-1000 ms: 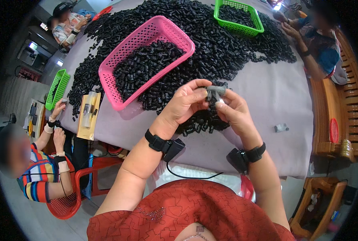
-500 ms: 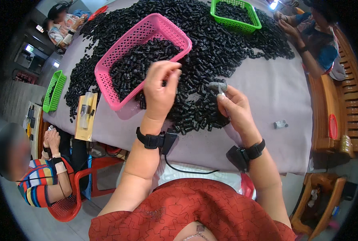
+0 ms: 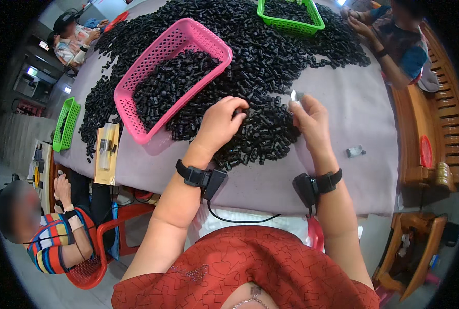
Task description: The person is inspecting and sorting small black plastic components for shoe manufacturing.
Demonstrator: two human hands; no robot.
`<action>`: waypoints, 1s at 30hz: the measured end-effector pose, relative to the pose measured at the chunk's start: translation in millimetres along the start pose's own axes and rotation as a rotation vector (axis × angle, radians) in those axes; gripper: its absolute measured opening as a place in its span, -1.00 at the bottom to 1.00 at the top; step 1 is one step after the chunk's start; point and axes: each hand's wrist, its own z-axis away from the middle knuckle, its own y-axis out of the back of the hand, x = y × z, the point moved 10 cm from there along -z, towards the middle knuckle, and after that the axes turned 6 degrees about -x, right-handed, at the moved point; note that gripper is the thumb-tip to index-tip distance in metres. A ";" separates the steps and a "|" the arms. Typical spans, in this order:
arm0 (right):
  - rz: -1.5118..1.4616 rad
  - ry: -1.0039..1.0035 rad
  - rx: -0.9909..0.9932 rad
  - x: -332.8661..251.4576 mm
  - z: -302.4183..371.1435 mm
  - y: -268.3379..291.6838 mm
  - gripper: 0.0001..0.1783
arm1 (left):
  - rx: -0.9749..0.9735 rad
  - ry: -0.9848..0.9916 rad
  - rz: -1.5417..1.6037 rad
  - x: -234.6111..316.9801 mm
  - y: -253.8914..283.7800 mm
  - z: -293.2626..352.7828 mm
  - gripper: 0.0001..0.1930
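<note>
A wide heap of small black cylindrical parts (image 3: 263, 136) covers much of the cloth-covered table. My left hand (image 3: 221, 123) is down at the near part of this heap, thumb and fingers curled round a small black part that is mostly hidden. Just right of the heap, my right hand (image 3: 312, 123) is closed on a small tool (image 3: 295, 96) with a shiny metal face and a grey end; its exact kind is unclear. Beyond my left hand, a pink perforated basket (image 3: 175, 98) sits tilted on the heap, partly filled with the same black parts.
Green baskets stand at the far right (image 3: 291, 26) and left edge (image 3: 59, 129). A yellow board (image 3: 106, 172) with a clear tube lies left; a small translucent piece (image 3: 354, 151) lies right. Co-workers sit at left (image 3: 59, 232), far left (image 3: 70, 44) and far right (image 3: 404, 46).
My left hand has come away from the pink basket's rim, moving right and down to the heap. My right hand has shifted slightly right and up, still holding the small tool.
</note>
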 end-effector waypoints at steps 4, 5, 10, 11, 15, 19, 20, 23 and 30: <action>0.148 -0.120 -0.117 6.7 2.9 -17.4 -0.79 | 0.072 0.048 0.108 -8.2 7.5 3.2 -0.89; 0.135 -0.165 -0.149 5.5 6.0 -23.5 -0.77 | 0.042 0.073 0.080 -10.0 5.4 4.0 -0.88; 0.043 -0.143 -0.283 8.0 15.9 -52.5 -0.75 | 0.086 0.029 0.472 -20.5 3.6 3.0 -0.80; 0.033 -0.136 -0.316 6.8 17.8 -57.7 -0.76 | -0.001 0.128 0.758 -28.4 -9.1 3.1 -0.77; 0.015 -0.099 -0.247 -2.5 19.7 -52.2 -0.76 | -0.040 0.171 0.856 -21.0 -16.0 2.6 -0.76; -0.110 -0.123 -0.240 -4.6 21.3 -51.2 -0.73 | -0.078 0.163 0.977 -16.4 -24.3 2.6 -0.78; -0.123 -0.107 -0.274 -8.6 22.3 -56.6 -0.72 | -0.077 0.168 1.079 -17.6 -28.1 3.4 -0.79; -0.144 -0.098 -0.324 -10.8 25.2 -62.5 -0.69 | -0.094 0.178 1.261 -19.9 -34.9 3.8 -0.80; -0.143 -0.092 -0.348 -16.1 26.6 -65.1 -0.64 | -0.066 0.231 1.400 -20.3 -35.6 4.4 -0.74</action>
